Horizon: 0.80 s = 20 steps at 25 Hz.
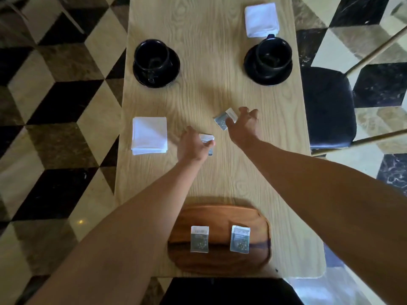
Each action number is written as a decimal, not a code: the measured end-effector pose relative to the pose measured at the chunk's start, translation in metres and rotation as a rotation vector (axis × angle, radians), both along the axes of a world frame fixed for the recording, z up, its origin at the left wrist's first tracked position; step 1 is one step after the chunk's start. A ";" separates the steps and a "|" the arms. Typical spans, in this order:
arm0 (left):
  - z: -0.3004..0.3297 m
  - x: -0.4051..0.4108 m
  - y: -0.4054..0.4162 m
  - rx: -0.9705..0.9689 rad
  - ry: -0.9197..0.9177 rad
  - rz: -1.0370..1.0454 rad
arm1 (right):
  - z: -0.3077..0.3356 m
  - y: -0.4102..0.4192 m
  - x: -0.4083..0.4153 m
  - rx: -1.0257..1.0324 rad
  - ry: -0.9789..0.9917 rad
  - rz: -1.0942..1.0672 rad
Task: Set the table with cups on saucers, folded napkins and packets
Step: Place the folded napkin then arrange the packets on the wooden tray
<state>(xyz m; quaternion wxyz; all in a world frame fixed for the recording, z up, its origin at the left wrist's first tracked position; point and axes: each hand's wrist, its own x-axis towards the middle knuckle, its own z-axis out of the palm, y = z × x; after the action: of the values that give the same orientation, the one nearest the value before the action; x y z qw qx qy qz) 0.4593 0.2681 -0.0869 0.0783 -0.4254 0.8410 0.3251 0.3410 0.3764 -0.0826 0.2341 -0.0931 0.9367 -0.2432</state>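
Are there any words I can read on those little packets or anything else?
No text here can be read for sure.
Left tray packet: print on its white top band, too blurred.
Right tray packet: print on its top band, too blurred.
Packet in left hand: mostly hidden, unreadable.
Packet in right hand: too small and blurred.
Cups, napkins, tray: no writing seen.

Left hand (192, 145) covering most of one packet (208, 139), only its white top and a sliver at 3 o'clock showing. Print on every packet too small to read. Black chair (328, 106) at 3 o'clock partly hidden behind table (209, 84). Far table end cut off at 12 o'clock.
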 end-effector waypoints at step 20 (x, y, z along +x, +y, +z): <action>0.009 0.069 0.010 0.565 0.253 0.451 | 0.000 0.053 0.075 -0.340 -0.231 -0.295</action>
<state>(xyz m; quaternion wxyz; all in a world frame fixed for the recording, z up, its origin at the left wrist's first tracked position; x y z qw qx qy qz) 0.5279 0.2778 -0.0780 0.0145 -0.5179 0.6066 0.6030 0.4164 0.4298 -0.0822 0.2826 0.0348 0.8528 -0.4378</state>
